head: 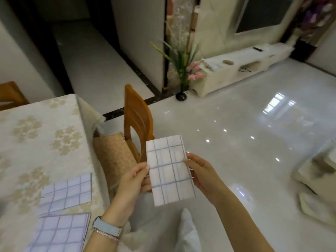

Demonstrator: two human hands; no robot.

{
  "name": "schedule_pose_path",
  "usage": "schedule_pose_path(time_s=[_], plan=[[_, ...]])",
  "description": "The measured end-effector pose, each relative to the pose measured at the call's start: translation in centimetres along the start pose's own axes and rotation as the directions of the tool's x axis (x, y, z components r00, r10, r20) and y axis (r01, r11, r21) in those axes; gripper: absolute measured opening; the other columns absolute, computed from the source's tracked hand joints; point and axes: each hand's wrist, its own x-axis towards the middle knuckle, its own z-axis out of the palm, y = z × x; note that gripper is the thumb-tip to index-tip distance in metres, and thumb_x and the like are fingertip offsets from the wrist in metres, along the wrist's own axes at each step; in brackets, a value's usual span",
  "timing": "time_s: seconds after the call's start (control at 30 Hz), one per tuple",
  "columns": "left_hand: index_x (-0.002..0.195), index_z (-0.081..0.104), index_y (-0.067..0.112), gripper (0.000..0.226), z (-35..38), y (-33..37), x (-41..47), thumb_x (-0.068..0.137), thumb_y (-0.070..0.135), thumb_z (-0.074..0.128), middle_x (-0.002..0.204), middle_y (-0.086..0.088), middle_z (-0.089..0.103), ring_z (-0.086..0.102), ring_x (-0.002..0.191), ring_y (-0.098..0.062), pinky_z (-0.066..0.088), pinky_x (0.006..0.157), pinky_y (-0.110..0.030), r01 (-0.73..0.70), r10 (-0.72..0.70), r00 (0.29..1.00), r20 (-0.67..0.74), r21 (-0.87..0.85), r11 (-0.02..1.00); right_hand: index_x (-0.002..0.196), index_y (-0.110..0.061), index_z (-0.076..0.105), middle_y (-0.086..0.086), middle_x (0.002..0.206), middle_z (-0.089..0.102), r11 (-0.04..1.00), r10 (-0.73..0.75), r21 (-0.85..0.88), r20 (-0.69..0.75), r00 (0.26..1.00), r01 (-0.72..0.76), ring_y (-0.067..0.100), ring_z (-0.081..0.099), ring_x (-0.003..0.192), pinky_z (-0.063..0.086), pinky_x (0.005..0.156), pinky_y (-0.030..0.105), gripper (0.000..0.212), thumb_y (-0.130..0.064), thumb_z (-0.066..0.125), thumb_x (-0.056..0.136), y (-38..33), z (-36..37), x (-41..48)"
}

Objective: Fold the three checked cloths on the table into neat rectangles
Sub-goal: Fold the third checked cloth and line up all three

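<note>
The last white cloth with thin blue checks (170, 170) is up in the air, off to the side of the table with the flowery cream cover (36, 139). The left hand (135, 179) and right hand (201, 173) each pinch one long edge. Two folded checked cloths (67, 191) already lie on the table. I think it just needs laying down beside them, edges straight.

You hold a folded checked cloth (170, 170) in the air near the wooden chair (138, 115), left hand (135, 180) and right hand (201, 174) pinching its side edges, while a second cloth (67, 193) and a third cloth (61, 231) lie folded on the tabletop (36, 142).
</note>
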Motion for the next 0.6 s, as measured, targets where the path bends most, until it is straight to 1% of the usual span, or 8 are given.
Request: schedule_pose_path(time_s=[0.07,0.13,0.2,0.27,0.37,0.47,0.57,0.6], plan=[[0.109,0.070,0.009,0.021,-0.2,0.6,2.2,0.099,0.016,0.053,0.078,-0.012,0.066,0.064,0.061,-0.013,0.058,0.059,-0.026,-0.009,0.007,0.997,-0.073,-0.032,0.999,0.111,-0.021,0.070,0.004,0.105,0.074,0.997,-0.005,-0.081,0.091,0.996,0.012,0.017,0.070,0.091,0.056,0.072,0.028,0.023,-0.022,0.050,0.099,-1.6,0.2,4.2],[0.107,0.070,0.011,0.020,-0.1,1.3,4.1,0.100,0.017,0.052,0.071,-0.002,0.071,0.067,0.061,-0.009,0.057,0.062,-0.026,-0.037,0.025,0.985,-0.173,-0.066,0.997,0.111,-0.022,0.070,0.002,0.104,0.075,0.989,0.001,-0.147,0.190,0.982,0.028,0.016,0.072,0.093,0.056,0.071,0.026,0.022,-0.023,0.051,0.099,-3.2,0.8,8.2],[0.105,0.072,0.013,0.020,-0.1,1.8,5.6,0.099,0.019,0.053,0.080,-0.006,0.075,0.069,0.072,-0.014,0.058,0.070,-0.032,-0.070,0.032,0.956,-0.290,-0.122,0.990,0.112,-0.022,0.069,0.002,0.106,0.075,0.974,0.032,-0.224,0.291,0.956,0.035,0.018,0.072,0.097,0.057,0.073,0.027,0.022,-0.023,0.052,0.099,-4.9,1.5,11.9],[0.103,0.073,0.015,0.021,-0.3,2.2,6.5,0.100,0.019,0.053,0.091,-0.014,0.073,0.065,0.080,-0.025,0.059,0.070,-0.032,-0.106,0.034,0.922,-0.386,-0.167,0.980,0.113,-0.022,0.069,0.002,0.108,0.075,0.965,0.080,-0.260,0.376,0.923,0.022,0.019,0.071,0.100,0.058,0.078,0.031,0.021,-0.022,0.053,0.099,-6.1,2.7,15.2],[0.107,0.071,0.011,0.022,-0.4,2.8,7.5,0.101,0.019,0.051,0.098,-0.014,0.076,0.071,0.090,-0.030,0.061,0.074,-0.032,-0.139,0.001,0.856,-0.517,-0.228,0.964,0.115,-0.022,0.069,0.002,0.111,0.074,0.945,0.129,-0.326,0.484,0.866,0.041,0.019,0.070,0.102,0.059,0.084,0.034,0.021,-0.021,0.055,0.098,-7.4,5.1,19.5],[0.106,0.070,0.009,0.021,-1.0,3.0,7.7,0.101,0.019,0.052,0.097,-0.012,0.077,0.073,0.093,-0.028,0.061,0.083,-0.039,-0.170,-0.058,0.781,-0.622,-0.301,0.938,0.113,-0.023,0.068,0.000,0.108,0.074,0.900,0.194,-0.427,0.559,0.806,0.080,0.016,0.071,0.099,0.059,0.077,0.028,0.020,-0.024,0.056,0.098,-7.8,8.4,22.6],[0.104,0.070,0.007,0.020,-2.5,2.9,7.9,0.099,0.019,0.054,0.097,-0.010,0.077,0.073,0.092,-0.026,0.060,0.082,-0.037,-0.215,-0.104,0.705,-0.701,-0.351,0.911,0.111,-0.026,0.069,-0.001,0.105,0.075,0.868,0.266,-0.487,0.624,0.735,0.100,0.017,0.071,0.099,0.058,0.081,0.034,0.018,-0.026,0.056,0.098,-7.5,12.1,24.6],[0.102,0.070,0.006,0.020,-3.2,3.0,8.0,0.099,0.018,0.054,0.096,-0.010,0.077,0.074,0.090,-0.026,0.060,0.081,-0.036,-0.235,-0.118,0.678,-0.726,-0.365,0.901,0.110,-0.026,0.069,-0.001,0.104,0.075,0.864,0.285,-0.493,0.645,0.709,0.101,0.017,0.071,0.098,0.058,0.079,0.032,0.018,-0.025,0.056,0.098,-7.3,13.5,25.1]])
